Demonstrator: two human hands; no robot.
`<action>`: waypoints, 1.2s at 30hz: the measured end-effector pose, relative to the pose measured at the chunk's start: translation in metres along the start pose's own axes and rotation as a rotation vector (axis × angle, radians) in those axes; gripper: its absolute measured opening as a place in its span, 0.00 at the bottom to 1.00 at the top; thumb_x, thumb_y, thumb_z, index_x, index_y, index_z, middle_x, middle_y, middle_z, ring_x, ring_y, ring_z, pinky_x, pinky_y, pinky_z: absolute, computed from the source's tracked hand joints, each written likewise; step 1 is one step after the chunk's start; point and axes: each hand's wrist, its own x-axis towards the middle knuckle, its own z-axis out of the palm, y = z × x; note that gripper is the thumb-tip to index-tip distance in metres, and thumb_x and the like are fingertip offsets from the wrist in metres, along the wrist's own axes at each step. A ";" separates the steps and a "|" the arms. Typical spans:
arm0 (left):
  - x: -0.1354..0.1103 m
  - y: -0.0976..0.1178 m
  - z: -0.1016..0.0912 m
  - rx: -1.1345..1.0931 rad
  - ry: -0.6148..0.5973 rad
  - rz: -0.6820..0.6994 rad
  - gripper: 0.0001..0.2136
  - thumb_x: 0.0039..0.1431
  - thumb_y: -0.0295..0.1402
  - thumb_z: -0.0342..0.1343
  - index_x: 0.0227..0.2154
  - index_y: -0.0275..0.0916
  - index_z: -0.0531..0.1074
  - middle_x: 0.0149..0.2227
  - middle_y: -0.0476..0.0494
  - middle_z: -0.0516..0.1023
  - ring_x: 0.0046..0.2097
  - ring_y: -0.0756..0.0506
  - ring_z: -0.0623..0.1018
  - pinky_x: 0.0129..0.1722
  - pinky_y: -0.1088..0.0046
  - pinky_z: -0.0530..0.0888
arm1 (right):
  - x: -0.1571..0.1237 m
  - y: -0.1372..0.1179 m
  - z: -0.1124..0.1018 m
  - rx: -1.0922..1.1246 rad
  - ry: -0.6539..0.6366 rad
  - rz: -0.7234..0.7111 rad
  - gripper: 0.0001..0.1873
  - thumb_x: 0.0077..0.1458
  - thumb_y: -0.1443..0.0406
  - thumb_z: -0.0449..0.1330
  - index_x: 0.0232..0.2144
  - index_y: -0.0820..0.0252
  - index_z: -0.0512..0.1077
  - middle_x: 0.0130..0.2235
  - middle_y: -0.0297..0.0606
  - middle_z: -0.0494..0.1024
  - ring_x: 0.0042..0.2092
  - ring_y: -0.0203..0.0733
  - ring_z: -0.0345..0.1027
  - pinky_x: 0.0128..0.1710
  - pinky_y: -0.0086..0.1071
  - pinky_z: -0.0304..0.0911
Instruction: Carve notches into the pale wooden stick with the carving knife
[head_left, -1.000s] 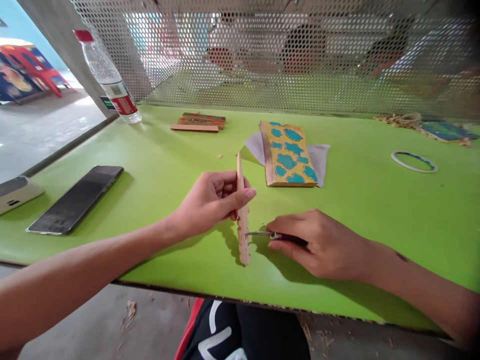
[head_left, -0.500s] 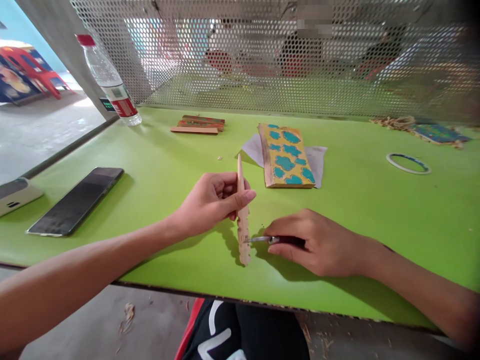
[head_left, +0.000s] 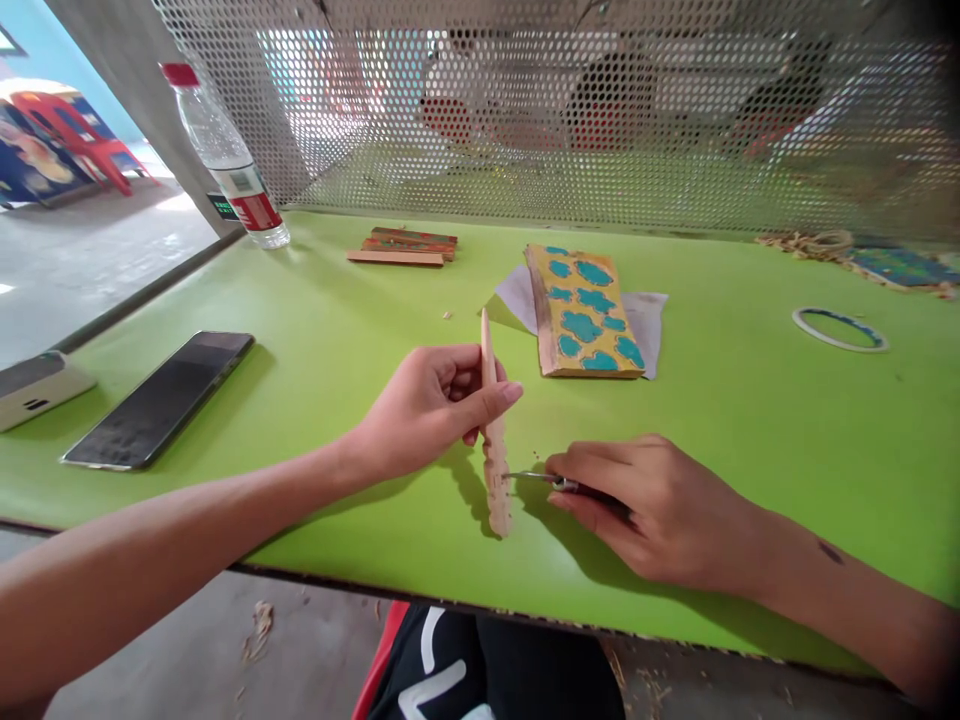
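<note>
A thin pale wooden strip [head_left: 496, 480], pointed at its far end and notched along both edges near me, is pinched between the thumb and fingers of my left hand [head_left: 442, 402]. My right hand [head_left: 651, 510] is closed around the dark handle of a small carving knife [head_left: 564, 485]. The knife's slim metal blade points left, and its tip meets the right side of the strip's notched part. Most of the handle is hidden in my palm. Tiny crumbs lie on the green table near the blade.
A yellow board with turquoise patches [head_left: 592, 315] rests on white paper [head_left: 651, 330]. Around the table [head_left: 360, 330] are a phone [head_left: 161, 400], a white device [head_left: 45, 390], a water bottle [head_left: 240, 170], wooden strips [head_left: 397, 258], a ring [head_left: 840, 330] and twine [head_left: 814, 243]. A perforated metal screen [head_left: 480, 130] stands behind.
My right hand has shifted slightly right and toward me, drawing the blade back from over the strip to its right edge. My left hand keeps its pinch; the whole view has shifted a little.
</note>
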 end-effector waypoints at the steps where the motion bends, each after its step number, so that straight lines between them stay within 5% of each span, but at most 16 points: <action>1: 0.000 -0.001 0.000 0.001 0.001 -0.001 0.10 0.60 0.33 0.67 0.29 0.34 0.72 0.24 0.53 0.69 0.24 0.56 0.69 0.22 0.84 0.66 | -0.001 -0.001 0.001 -0.009 0.004 0.002 0.10 0.71 0.65 0.53 0.42 0.62 0.73 0.33 0.39 0.78 0.31 0.41 0.69 0.31 0.36 0.56; 7: -0.002 -0.001 0.003 0.034 0.028 -0.018 0.10 0.60 0.33 0.66 0.29 0.34 0.72 0.24 0.53 0.69 0.25 0.55 0.69 0.22 0.83 0.66 | -0.005 -0.013 0.006 0.011 -0.005 0.071 0.10 0.71 0.65 0.52 0.43 0.62 0.73 0.35 0.40 0.79 0.33 0.42 0.71 0.32 0.36 0.55; 20: -0.002 -0.001 0.002 -0.080 -0.059 -0.032 0.09 0.60 0.31 0.66 0.31 0.35 0.71 0.26 0.51 0.74 0.27 0.55 0.72 0.22 0.85 0.67 | 0.007 -0.025 -0.015 0.368 -0.251 0.423 0.15 0.69 0.56 0.54 0.33 0.56 0.72 0.27 0.28 0.71 0.28 0.35 0.58 0.28 0.31 0.54; 25: 0.004 -0.007 0.000 -0.083 0.022 -0.021 0.11 0.59 0.33 0.67 0.31 0.34 0.71 0.25 0.50 0.75 0.24 0.54 0.71 0.21 0.82 0.69 | 0.014 -0.019 -0.027 0.398 -0.253 0.494 0.17 0.68 0.53 0.55 0.34 0.58 0.74 0.27 0.29 0.69 0.29 0.35 0.58 0.29 0.31 0.54; 30: 0.007 -0.005 -0.006 -0.022 0.089 -0.135 0.17 0.50 0.30 0.73 0.36 0.35 0.68 0.25 0.53 0.76 0.25 0.53 0.74 0.23 0.80 0.72 | 0.008 -0.013 -0.028 0.234 -0.170 0.432 0.14 0.68 0.57 0.56 0.32 0.57 0.73 0.26 0.29 0.72 0.27 0.35 0.58 0.28 0.31 0.53; 36: 0.002 0.005 -0.008 -0.069 -0.057 -0.223 0.26 0.47 0.28 0.74 0.39 0.39 0.60 0.31 0.48 0.83 0.32 0.50 0.81 0.32 0.76 0.79 | -0.003 -0.017 -0.021 0.154 -0.172 0.334 0.10 0.68 0.62 0.55 0.38 0.56 0.76 0.31 0.35 0.78 0.31 0.38 0.66 0.29 0.32 0.53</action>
